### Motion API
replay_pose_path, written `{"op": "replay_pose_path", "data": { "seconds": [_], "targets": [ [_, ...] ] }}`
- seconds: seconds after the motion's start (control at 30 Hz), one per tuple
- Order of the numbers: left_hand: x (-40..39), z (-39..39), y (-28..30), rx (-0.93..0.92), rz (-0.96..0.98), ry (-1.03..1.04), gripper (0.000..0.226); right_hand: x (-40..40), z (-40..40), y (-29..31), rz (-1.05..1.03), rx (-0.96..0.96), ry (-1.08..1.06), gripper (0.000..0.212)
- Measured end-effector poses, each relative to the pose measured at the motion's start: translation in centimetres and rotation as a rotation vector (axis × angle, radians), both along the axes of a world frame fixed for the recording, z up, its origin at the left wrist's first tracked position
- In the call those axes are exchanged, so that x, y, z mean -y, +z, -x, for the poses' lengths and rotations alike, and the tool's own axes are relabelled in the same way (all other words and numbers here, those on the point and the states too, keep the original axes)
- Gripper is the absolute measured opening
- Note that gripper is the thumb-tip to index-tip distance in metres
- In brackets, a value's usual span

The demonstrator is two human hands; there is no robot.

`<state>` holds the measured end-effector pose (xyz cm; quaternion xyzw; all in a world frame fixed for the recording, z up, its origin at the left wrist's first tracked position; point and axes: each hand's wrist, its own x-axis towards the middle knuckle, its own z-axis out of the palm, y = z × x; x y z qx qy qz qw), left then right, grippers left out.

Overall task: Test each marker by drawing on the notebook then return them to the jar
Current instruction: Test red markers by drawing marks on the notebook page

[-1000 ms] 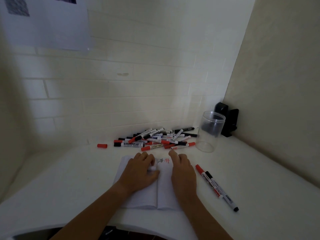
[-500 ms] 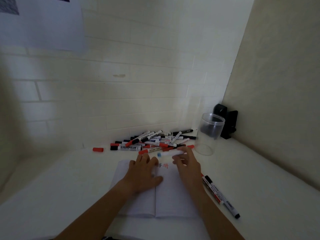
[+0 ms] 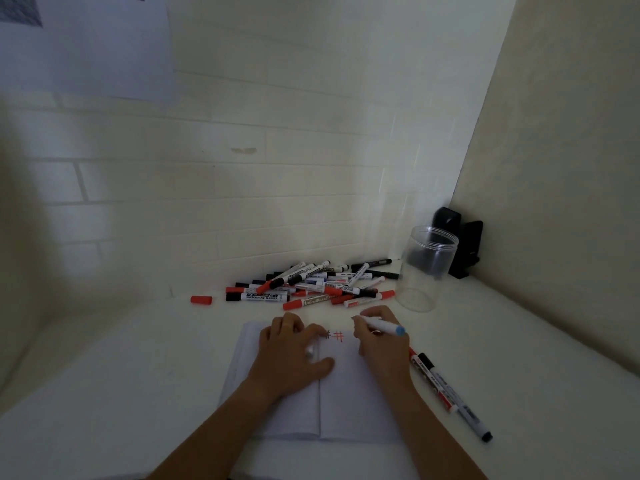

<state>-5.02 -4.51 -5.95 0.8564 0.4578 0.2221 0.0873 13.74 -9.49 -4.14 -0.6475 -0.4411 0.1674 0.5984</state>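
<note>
Both hands rest on the open notebook. Left hand presses flat, fingers spread; right hand grips a blue-ended marker. Jar stands behind, empty.

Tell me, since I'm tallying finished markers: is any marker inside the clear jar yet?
No. The clear jar stands upright with nothing inside, while the markers lie in the pile on the table beside it.
</note>
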Motion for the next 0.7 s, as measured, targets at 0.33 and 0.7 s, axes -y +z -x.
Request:
{"op": "replay_pose_path", "data": {
  "seconds": [0.33, 0.7],
  "targets": [
    [-0.08, -0.05, -0.18, 0.008, -0.020, 0.008, 0.063, -0.24, -0.45, -0.47, 0.112, 0.171, -0.086, 0.018],
    [-0.06, 0.00, -0.18, 0.008, -0.021, 0.003, 0.065, -0.09, -0.54, -0.52, 0.145, 0.158, -0.108, 0.023]
  ]
}}
